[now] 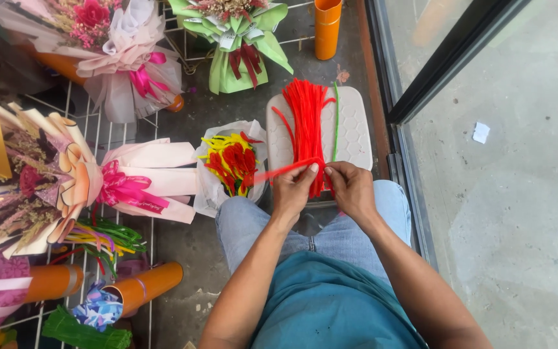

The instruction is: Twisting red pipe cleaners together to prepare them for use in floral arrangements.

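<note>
While knuckles face up, left hand [292, 189] and right hand [350, 187] pinch a red pipe cleaner [283, 170].

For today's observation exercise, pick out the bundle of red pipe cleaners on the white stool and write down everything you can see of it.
The bundle of red pipe cleaners is a thick sheaf of long, fuzzy, bright red stems, lying lengthwise on the white stool, fanned slightly at the far end. A single green stem lies alongside it on the right. At the near end, the left hand and right hand meet over it, pinching one red stem that sticks out to the left. A few loose strands curl off its left side.
</note>
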